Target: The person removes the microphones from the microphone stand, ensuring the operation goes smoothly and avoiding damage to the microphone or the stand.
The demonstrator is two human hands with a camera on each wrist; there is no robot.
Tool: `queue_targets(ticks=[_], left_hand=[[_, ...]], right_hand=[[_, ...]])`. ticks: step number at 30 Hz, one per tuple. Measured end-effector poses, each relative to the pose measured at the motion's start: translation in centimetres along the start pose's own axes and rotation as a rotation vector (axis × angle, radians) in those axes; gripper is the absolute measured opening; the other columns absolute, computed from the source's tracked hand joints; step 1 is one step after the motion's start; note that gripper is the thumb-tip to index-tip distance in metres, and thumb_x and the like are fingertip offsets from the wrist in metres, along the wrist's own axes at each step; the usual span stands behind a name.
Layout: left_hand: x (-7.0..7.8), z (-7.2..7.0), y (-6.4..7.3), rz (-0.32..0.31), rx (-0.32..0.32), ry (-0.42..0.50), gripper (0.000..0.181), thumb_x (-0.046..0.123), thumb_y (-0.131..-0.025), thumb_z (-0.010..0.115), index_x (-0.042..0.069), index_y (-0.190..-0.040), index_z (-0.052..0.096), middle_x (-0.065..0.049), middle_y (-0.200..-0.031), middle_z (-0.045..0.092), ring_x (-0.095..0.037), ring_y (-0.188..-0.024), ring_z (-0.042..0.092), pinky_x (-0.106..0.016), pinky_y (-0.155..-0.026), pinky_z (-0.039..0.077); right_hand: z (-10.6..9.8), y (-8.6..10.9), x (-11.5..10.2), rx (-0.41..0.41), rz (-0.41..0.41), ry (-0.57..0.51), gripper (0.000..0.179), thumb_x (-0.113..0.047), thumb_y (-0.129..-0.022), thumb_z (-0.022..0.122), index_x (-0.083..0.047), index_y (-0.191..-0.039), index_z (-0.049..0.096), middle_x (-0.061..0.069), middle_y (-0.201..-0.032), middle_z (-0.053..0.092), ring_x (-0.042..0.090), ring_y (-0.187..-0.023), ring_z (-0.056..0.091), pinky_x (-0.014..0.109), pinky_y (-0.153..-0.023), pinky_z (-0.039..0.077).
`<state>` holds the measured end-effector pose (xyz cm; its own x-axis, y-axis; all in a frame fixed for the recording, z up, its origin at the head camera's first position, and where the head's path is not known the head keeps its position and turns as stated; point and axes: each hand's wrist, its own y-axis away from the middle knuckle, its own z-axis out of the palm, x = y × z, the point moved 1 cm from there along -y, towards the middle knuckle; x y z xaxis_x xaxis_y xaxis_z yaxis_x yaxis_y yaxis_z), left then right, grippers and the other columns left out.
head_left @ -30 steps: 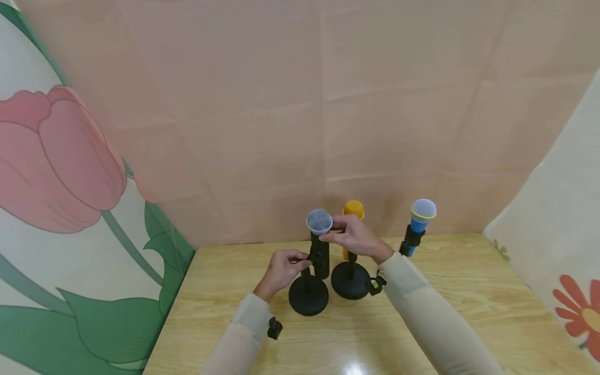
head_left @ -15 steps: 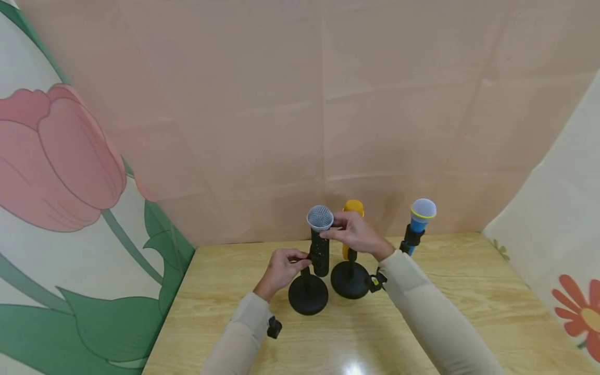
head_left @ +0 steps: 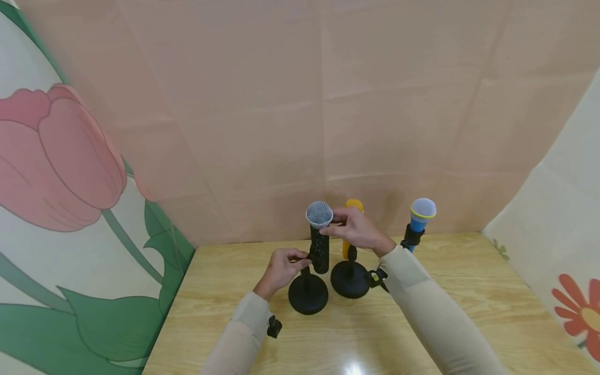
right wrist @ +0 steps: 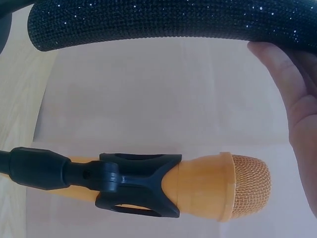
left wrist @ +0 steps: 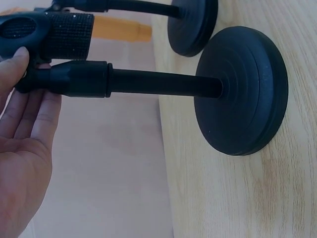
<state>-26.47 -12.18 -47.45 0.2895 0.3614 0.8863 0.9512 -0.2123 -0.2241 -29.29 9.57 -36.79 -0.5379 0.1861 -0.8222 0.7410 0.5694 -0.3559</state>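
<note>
A black glittery microphone (head_left: 320,245) with a silver mesh head stands nearly upright in the head view. My right hand (head_left: 356,228) grips it just below the head. Its lower end sits in the clip of a black desk stand (head_left: 308,295). At the top of that stand, my left hand (head_left: 283,271) pinches the joint under the clip; in the left wrist view, the thumb (left wrist: 17,64) lies on one side and the fingers on the other. The right wrist view shows the sparkling handle (right wrist: 148,20) with fingertips against it.
Just right of it, a yellow microphone (right wrist: 203,186) rests in the clip of a second round-based stand (head_left: 350,279), partly behind my right hand. Farther right stands a blue microphone (head_left: 419,224) with a white head, its stand mostly hidden by my sleeve. A pink backdrop borders the wooden table (head_left: 225,291).
The black microphone has slid upward a little through the clip, with my right hand rising along with it. My left hand and the stand have stayed in place.
</note>
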Motion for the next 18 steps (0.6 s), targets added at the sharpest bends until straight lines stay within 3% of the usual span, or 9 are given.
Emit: queue_targets(ticks=[7, 18], left_hand=[[3.5, -0.7, 1.1, 0.017, -0.010, -0.008, 0.008, -0.005, -0.088, 0.072, -0.007, -0.094, 0.076, -0.018, -0.095, 0.074, -0.034, -0.093, 0.070, -0.040, -0.079, 0.059], [3.7, -0.8, 1.3, 0.033, -0.011, 0.011, 0.008, -0.005, -0.088, 0.073, -0.007, -0.095, 0.076, -0.018, -0.095, 0.074, -0.035, -0.094, 0.070, -0.042, -0.080, 0.059]], right_hand=[[-0.1, -0.2, -0.1, -0.009, 0.007, 0.014, 0.032, -0.005, -0.089, 0.075, 0.004, -0.119, 0.069, 0.016, -0.114, 0.072, 0.027, -0.103, 0.070, 0.038, -0.087, 0.057], [-0.2, -0.4, -0.6, -0.029, 0.018, 0.026, 0.029, -0.006, -0.089, 0.075, 0.004, -0.116, 0.069, 0.016, -0.112, 0.072, 0.026, -0.100, 0.071, 0.038, -0.085, 0.057]])
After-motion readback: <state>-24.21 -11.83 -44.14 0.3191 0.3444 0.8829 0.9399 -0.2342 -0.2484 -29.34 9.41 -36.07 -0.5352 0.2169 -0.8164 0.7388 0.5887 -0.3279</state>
